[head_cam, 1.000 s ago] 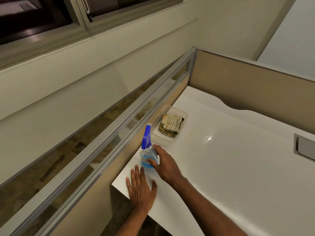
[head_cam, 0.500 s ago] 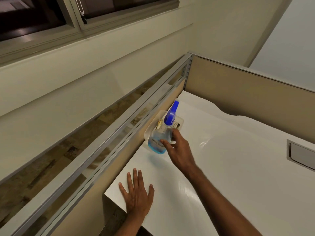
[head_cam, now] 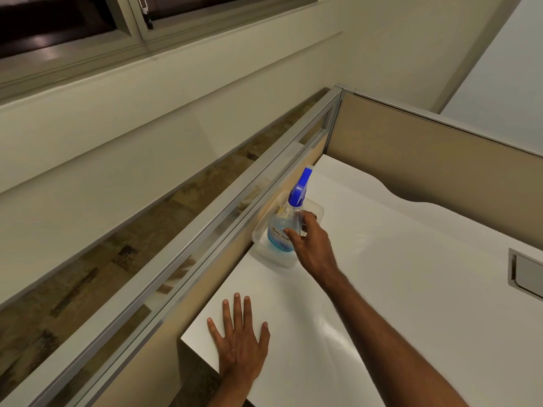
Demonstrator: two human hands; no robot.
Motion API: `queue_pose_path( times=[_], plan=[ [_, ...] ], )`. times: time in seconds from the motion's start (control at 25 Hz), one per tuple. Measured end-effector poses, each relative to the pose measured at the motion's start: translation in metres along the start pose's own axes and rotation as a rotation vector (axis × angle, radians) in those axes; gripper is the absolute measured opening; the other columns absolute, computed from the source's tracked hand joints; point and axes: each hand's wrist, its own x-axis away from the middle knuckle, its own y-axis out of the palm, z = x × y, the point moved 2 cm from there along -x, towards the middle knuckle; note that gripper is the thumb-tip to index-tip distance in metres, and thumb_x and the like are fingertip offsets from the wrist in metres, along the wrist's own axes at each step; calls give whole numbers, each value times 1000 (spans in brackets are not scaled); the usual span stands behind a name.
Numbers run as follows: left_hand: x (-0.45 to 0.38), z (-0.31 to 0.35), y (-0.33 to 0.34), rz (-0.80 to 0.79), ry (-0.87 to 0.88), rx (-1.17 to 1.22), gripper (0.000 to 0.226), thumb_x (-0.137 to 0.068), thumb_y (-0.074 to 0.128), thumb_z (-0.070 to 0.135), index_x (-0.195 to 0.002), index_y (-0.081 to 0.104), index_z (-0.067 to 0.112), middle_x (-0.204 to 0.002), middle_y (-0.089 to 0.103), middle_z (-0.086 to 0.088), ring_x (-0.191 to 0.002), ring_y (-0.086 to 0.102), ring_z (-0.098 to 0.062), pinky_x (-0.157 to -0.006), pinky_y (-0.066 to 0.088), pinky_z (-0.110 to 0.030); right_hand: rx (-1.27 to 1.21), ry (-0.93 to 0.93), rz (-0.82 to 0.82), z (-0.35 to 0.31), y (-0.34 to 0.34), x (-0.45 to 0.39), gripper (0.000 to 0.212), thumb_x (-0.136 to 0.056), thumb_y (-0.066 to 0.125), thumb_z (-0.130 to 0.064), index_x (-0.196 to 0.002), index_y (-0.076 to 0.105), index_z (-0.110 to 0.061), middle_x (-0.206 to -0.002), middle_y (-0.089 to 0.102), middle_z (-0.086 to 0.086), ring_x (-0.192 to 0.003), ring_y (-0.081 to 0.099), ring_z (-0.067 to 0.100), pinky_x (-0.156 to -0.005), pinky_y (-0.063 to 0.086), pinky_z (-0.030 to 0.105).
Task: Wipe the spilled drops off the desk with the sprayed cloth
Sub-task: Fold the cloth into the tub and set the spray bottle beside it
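Note:
My right hand (head_cam: 311,245) grips a clear spray bottle (head_cam: 283,230) with blue liquid and a blue trigger head, held tilted above a shallow clear plastic tray (head_cam: 318,211) at the desk's left edge. The striped cloth in that tray is almost fully hidden behind the bottle and hand. My left hand (head_cam: 239,345) lies flat, fingers spread, on the near left corner of the white desk (head_cam: 411,289). A faint wet sheen shows on the desk beside the tray; single drops cannot be made out.
A glass-and-metal partition (head_cam: 205,230) runs along the desk's left side and a tan partition panel (head_cam: 426,160) closes the far side. A grey cable hatch (head_cam: 526,274) is set into the desk at the right.
My right hand lifted the spray bottle off the desk and carried it away from me, over the tray with the cloth. My left hand stayed flat on the corner.

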Motion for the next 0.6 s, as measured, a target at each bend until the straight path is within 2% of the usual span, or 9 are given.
queue_pose_path(
  times=[0.2,0.4,0.6],
  plan=[
    [-2,1,2,-22,-14,6,86,-93,26,72,-158,43,17,-169,32,-13,-155,30,-42,-122,15,-74,58,48,-62,18,20,-5,52,-103,66,-29,-150,44,-23,-159,51,0,-141,57,27,-102,59,47],
    [-1,1,1,-30,-15,-16,86,-93,29,71,-159,40,18,-171,28,-12,-157,28,-41,-123,12,-73,141,10,-92,29,31,-10,53,-101,68,-33,-148,45,-24,-155,54,0,-135,61,25,-98,59,41],
    [0,2,-1,-49,-10,-48,87,-93,31,72,-161,35,19,-172,25,-12,-158,24,-40,-124,11,-73,149,-7,-131,30,32,-12,54,-102,67,-35,-149,45,-21,-152,56,2,-132,61,25,-100,58,41]
  ],
)
